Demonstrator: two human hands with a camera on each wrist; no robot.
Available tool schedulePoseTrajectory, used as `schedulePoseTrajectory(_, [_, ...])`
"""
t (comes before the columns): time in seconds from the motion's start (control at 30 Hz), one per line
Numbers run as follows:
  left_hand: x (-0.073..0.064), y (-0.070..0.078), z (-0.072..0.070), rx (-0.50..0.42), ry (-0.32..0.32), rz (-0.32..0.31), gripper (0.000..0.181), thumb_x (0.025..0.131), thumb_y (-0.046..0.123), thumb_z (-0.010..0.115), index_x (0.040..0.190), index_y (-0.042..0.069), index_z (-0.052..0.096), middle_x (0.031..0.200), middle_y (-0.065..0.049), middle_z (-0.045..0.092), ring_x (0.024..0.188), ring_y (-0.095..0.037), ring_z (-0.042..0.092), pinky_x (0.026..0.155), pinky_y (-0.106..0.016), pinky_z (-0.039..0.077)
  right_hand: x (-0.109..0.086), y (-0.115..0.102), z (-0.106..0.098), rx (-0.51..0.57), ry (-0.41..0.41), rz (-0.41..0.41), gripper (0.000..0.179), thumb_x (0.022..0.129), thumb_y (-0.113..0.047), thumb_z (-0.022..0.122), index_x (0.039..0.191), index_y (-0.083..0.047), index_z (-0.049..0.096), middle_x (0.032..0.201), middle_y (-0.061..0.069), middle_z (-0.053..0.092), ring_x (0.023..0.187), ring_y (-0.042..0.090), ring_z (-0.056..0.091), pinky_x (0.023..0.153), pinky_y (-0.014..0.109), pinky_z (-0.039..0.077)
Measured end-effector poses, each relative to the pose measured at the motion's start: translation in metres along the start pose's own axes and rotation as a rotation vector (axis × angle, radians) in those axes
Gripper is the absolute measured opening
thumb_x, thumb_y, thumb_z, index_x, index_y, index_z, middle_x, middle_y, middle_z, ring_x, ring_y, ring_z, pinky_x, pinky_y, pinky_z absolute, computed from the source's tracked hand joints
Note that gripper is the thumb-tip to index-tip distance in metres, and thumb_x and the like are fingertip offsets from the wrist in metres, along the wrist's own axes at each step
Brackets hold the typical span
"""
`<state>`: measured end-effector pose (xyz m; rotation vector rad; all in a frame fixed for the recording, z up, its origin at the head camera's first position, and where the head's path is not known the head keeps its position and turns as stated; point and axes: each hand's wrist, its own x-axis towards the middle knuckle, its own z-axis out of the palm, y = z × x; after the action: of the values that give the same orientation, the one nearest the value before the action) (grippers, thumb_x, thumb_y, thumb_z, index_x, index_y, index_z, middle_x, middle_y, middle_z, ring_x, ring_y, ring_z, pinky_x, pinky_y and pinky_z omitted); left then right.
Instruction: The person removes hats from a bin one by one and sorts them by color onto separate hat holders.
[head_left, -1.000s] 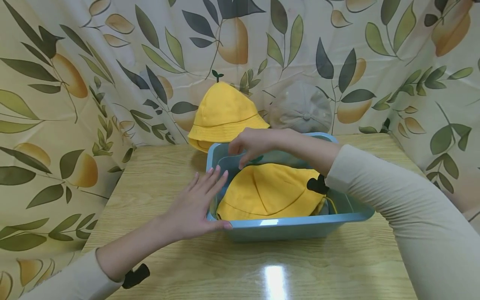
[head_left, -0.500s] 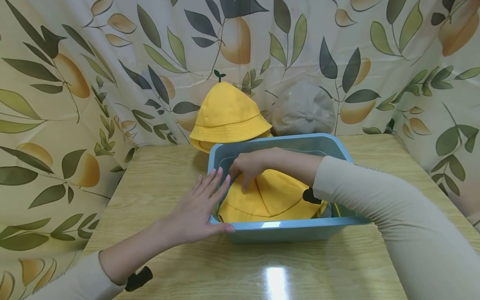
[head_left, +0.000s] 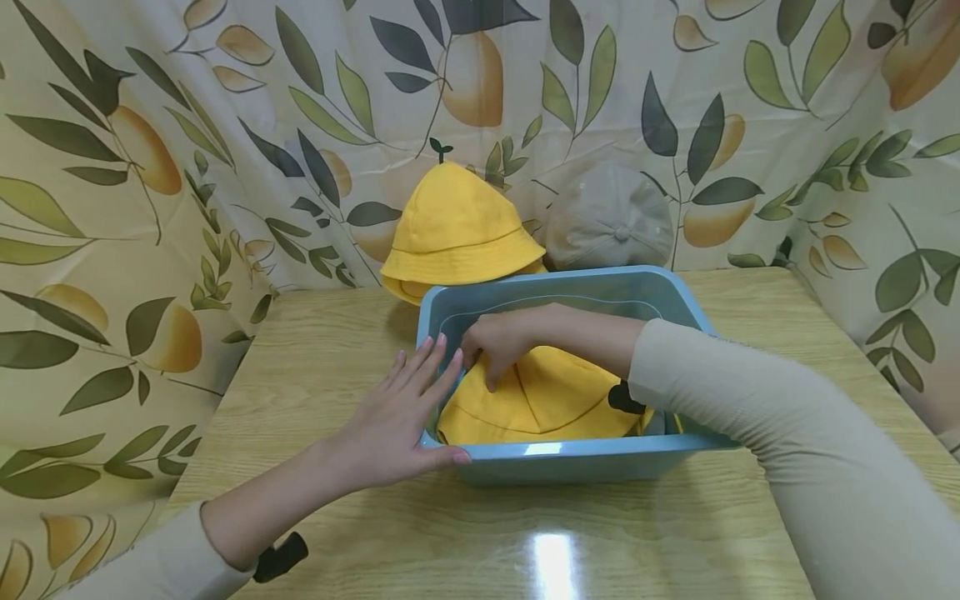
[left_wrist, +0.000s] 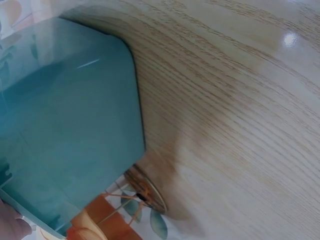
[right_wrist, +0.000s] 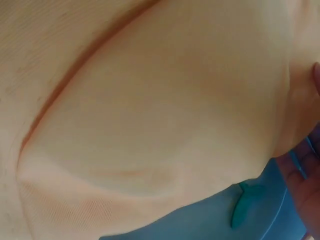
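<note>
In the head view a yellow bucket hat [head_left: 540,400] lies inside a light blue plastic basin [head_left: 585,451]. My right hand [head_left: 506,340] reaches down into the basin and pinches the hat's left side, thumb on the crown. The right wrist view shows the hat's cloth [right_wrist: 165,110] close up, with the fingers [right_wrist: 305,185] at its edge. My left hand [head_left: 397,425] rests at the basin's left front corner, fingers straight and spread, thumb along the front rim. The left wrist view shows the basin's outer wall [left_wrist: 75,130].
Behind the basin stand another yellow bucket hat [head_left: 461,221] with a green sprout on top and a grey-beige cap [head_left: 611,217]. A leaf-patterned curtain [head_left: 315,100] hangs around the wood-grain table [head_left: 360,533]. Something green [right_wrist: 245,202] shows in the basin beside the hat.
My right hand has come down from above the basin's back rim onto the yellow bucket hat inside and taken hold of it. The left hand keeps its place on the rim.
</note>
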<state>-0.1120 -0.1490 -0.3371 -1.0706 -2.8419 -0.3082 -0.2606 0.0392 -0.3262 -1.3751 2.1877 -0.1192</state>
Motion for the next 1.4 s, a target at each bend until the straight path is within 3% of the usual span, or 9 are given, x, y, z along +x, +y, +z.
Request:
schedulePoseTrajectory(0.17, [-0.001, 0.000, 0.000, 0.001, 0.000, -0.007, 0.103, 0.079, 0.082, 0.010, 0.152, 0.009, 0.011, 0.158, -0.014, -0.001, 0.146, -0.028, -0.003, 0.114, -0.055, 0.012, -0.006, 0.002, -0.003, -0.004, -0.026, -0.032, 0.025, 0.079, -0.013, 0.075, 0.102, -0.009, 0.069, 0.092, -0.005, 0.066, 0.081, 0.008, 0.056, 0.077, 0.023, 0.048])
schedulePoseTrajectory(0.27, [0.000, 0.001, 0.000, 0.000, -0.001, -0.012, 0.102, 0.080, 0.082, 0.011, 0.152, 0.010, 0.009, 0.158, -0.014, -0.001, 0.146, -0.027, -0.003, 0.114, -0.054, 0.012, -0.010, 0.003, -0.005, -0.006, -0.040, -0.070, 0.008, 0.079, -0.009, 0.072, 0.087, -0.009, 0.068, 0.074, -0.009, 0.056, 0.066, 0.006, 0.047, 0.064, 0.019, 0.042])
schedulePoseTrajectory(0.33, [0.000, 0.001, 0.000, -0.005, 0.002, -0.013, 0.103, 0.080, 0.082, 0.011, 0.152, 0.009, 0.010, 0.158, -0.014, -0.001, 0.146, -0.027, -0.002, 0.114, -0.054, 0.012, -0.015, 0.003, -0.009, 0.000, -0.039, -0.088, 0.006, 0.079, -0.007, 0.070, 0.078, -0.009, 0.065, 0.067, -0.009, 0.048, 0.061, 0.006, 0.042, 0.059, 0.019, 0.037])
schedulePoseTrajectory(0.53, [-0.001, 0.001, 0.000, -0.029, 0.006, -0.029, 0.105, 0.080, 0.082, 0.012, 0.152, 0.006, 0.009, 0.158, -0.013, 0.000, 0.146, -0.030, 0.003, 0.115, -0.052, 0.011, -0.035, 0.006, -0.022, 0.043, 0.005, -0.086, 0.018, 0.082, -0.010, 0.071, 0.071, -0.011, 0.057, 0.064, -0.009, 0.042, 0.058, 0.006, 0.039, 0.059, 0.020, 0.035])
schedulePoseTrajectory(0.77, [-0.003, 0.002, -0.001, -0.114, 0.031, -0.052, 0.108, 0.080, 0.083, 0.021, 0.151, 0.002, 0.011, 0.159, -0.012, 0.005, 0.146, -0.027, 0.005, 0.115, -0.051, 0.012, -0.064, 0.010, -0.038, 0.107, 0.123, -0.113, 0.030, 0.083, -0.012, 0.071, 0.069, -0.014, 0.045, 0.064, -0.008, 0.029, 0.059, 0.007, 0.033, 0.060, 0.021, 0.032])
schedulePoseTrajectory(0.97, [0.003, -0.001, -0.008, -0.128, 0.049, -0.036, 0.107, 0.081, 0.081, 0.022, 0.150, 0.000, 0.015, 0.158, -0.014, 0.008, 0.146, -0.030, 0.009, 0.114, -0.056, 0.011, -0.089, 0.011, -0.055, 0.129, 0.248, -0.116, 0.015, 0.086, -0.017, 0.070, 0.081, -0.011, 0.057, 0.071, -0.007, 0.046, 0.068, 0.008, 0.044, 0.066, 0.022, 0.038])
schedulePoseTrajectory(1.17, [0.016, -0.004, -0.021, -0.060, 0.148, 0.031, 0.098, 0.084, 0.078, 0.023, 0.149, 0.004, 0.025, 0.156, -0.014, 0.021, 0.144, -0.035, 0.017, 0.111, -0.061, 0.013, -0.111, 0.011, -0.068, 0.153, 0.380, -0.125, 0.011, 0.087, -0.015, 0.069, 0.084, -0.008, 0.060, 0.073, -0.004, 0.051, 0.068, 0.008, 0.046, 0.063, 0.021, 0.039])
schedulePoseTrajectory(1.4, [0.035, -0.004, -0.040, 0.061, 0.371, 0.213, 0.084, 0.092, 0.068, 0.026, 0.142, 0.001, 0.041, 0.149, -0.019, 0.035, 0.139, -0.033, 0.030, 0.112, -0.057, 0.019, -0.138, 0.007, -0.074, 0.282, 0.487, -0.070, 0.009, 0.088, -0.014, 0.067, 0.085, -0.007, 0.062, 0.076, 0.001, 0.052, 0.070, 0.011, 0.047, 0.063, 0.023, 0.041])
